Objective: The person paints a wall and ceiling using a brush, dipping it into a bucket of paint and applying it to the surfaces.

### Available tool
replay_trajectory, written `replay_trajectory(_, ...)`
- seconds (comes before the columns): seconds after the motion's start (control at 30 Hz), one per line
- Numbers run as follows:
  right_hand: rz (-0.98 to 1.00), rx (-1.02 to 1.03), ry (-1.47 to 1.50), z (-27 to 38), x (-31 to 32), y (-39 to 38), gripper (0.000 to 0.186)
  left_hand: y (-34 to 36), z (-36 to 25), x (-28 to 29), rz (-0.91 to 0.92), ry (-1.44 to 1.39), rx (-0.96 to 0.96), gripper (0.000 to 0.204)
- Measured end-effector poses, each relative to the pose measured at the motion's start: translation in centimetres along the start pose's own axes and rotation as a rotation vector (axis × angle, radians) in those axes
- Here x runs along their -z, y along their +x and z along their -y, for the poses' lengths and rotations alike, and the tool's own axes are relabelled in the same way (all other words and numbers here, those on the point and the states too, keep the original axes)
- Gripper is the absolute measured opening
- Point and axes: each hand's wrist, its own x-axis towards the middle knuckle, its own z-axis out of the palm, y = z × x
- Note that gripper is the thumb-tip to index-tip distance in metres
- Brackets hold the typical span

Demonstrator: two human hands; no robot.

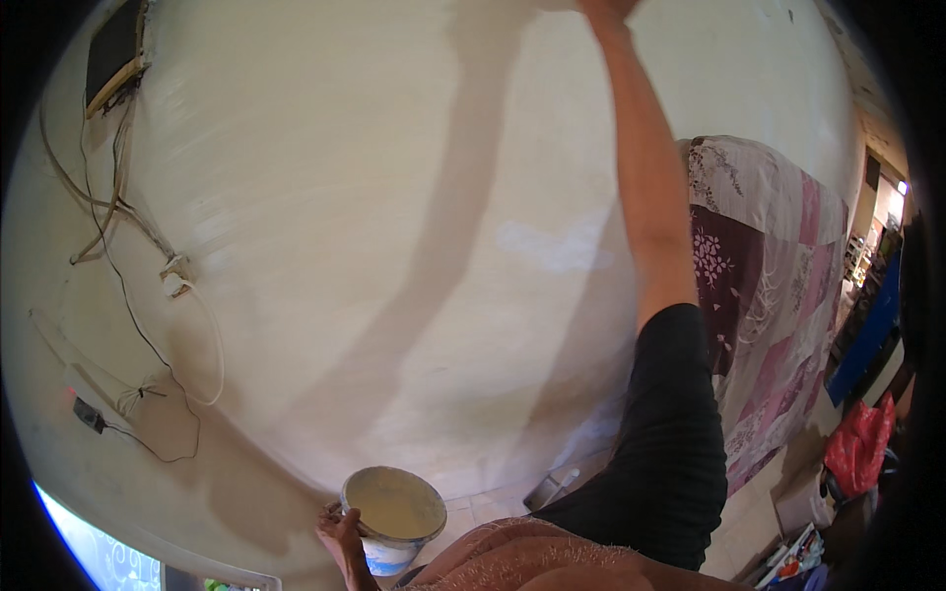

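Note:
My left hand (340,533) grips the rim of a bucket (391,558), its thumb bent over the edge. The bucket is white and blue on the outside. Pale yellowish stuff (392,500), like paint or thin plaster, lies inside it. Up at the top edge of the view, my right hand (611,9) is raised against the pale wall (325,197). Its fingers are cut off by the frame, so whether they hold anything is hidden. My right arm is stretched upward out of a black sleeve and casts a long shadow on the wall.
Cables, a socket with a white plug (175,284) and a black adapter (89,415) hang on the wall at left. A lit screen (94,547) is at lower left. Patterned cloth (769,266) drapes at right, beside a red bag (860,445). A grey object (545,492) lies by the wall's foot.

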Motion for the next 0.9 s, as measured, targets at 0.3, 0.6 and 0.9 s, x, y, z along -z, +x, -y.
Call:
replay_trajectory(0.3,-0.013,0.297,1.157,31.7,8.8,-7.2,0.021,3.1,3.0,2.6,0.062,-0.052,0.261,0.037)
replay_trajectory(0.6,0.310,-0.009,1.299,24.9,21.3,-18.5,0.013,1.6,0.3,-0.2,0.004,0.246,-0.035,0.022)
replay_trajectory(0.9,1.608,-0.683,1.545,11.8,40.5,-48.1,0.019,2.8,-2.9,1.4,0.117,0.445,-0.041,0.041)
